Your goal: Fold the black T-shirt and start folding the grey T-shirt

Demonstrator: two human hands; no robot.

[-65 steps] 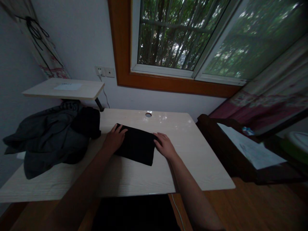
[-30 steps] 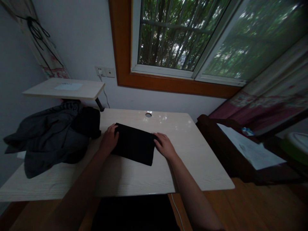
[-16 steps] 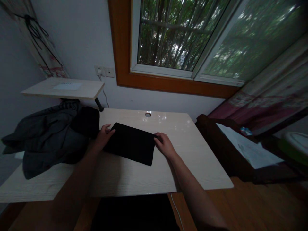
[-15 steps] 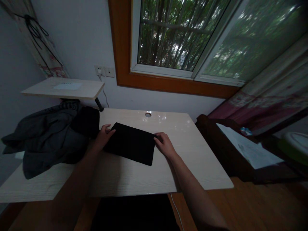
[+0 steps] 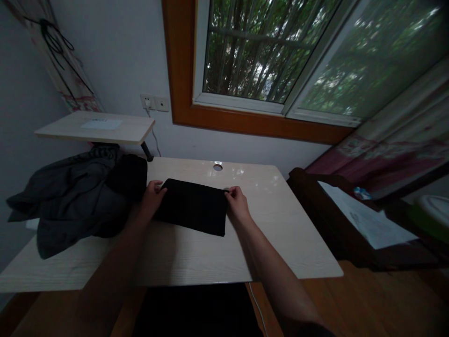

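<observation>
A folded piece of black cloth [image 5: 192, 206], roughly rectangular, lies on the pale wooden desk [image 5: 280, 234]. At its upper right corner, my right hand [image 5: 238, 201] pinches the fabric between thumb and fingers. My left hand [image 5: 152, 196] is at the upper left corner, its thumb on the cloth's edge and its fingers curled beside it. The cloth's exact kind does not show. Close to my left hand is a heap of dark grey and black clothes [image 5: 80, 187].
A small raised shelf [image 5: 133, 128] with a paper on it stands over the clothes at the back left. Behind the desk are a wall socket [image 5: 154, 103] and a window [image 5: 259, 61]. Right of the desk, a dark brown piece of furniture [image 5: 315, 210] holds white paper [image 5: 365, 220].
My right hand has moved slightly up and away, taking the right end of the black cloth with it, so the cloth lies straighter. The camera view has shifted a little.
</observation>
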